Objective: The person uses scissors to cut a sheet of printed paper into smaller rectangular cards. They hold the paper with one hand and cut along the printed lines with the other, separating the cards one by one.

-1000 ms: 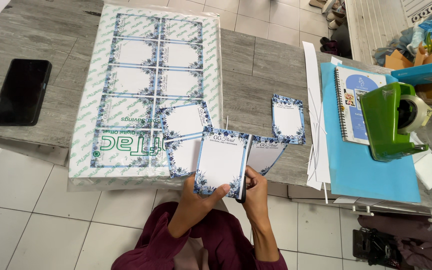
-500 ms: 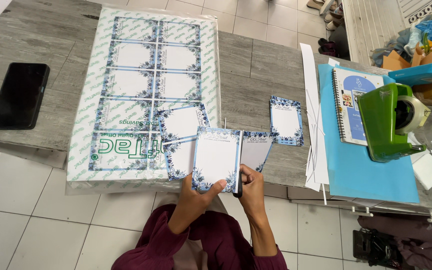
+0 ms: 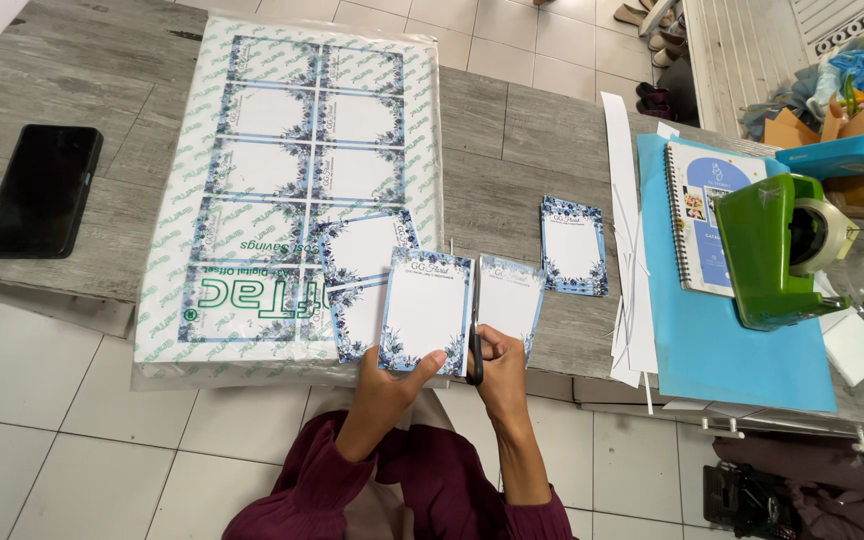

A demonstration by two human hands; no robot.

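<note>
My left hand (image 3: 384, 385) holds the bottom edge of a white card with a blue floral border (image 3: 426, 310). In my right hand (image 3: 500, 362) are black-handled scissors (image 3: 474, 335), blades pointing up along the card's right edge, between it and a second joined card (image 3: 511, 304). Both hands hover at the near edge of the grey table (image 3: 512, 160). Just left lies a printed sheet of several such cards (image 3: 297, 150) on a plastic-wrapped paper ream (image 3: 187, 300). One finished card (image 3: 573, 245) lies flat to the right.
A black phone (image 3: 42, 190) rests at the table's left. White paper strips (image 3: 630, 250) lie beside a blue sheet (image 3: 722, 345) bearing a spiral notebook (image 3: 700, 215) and green tape dispenser (image 3: 777, 250). Craft clutter and a blue box (image 3: 842, 155) fill the far right.
The held cards have shifted slightly right and upright; the scissors have run up between the two cards, separating them along the border.
</note>
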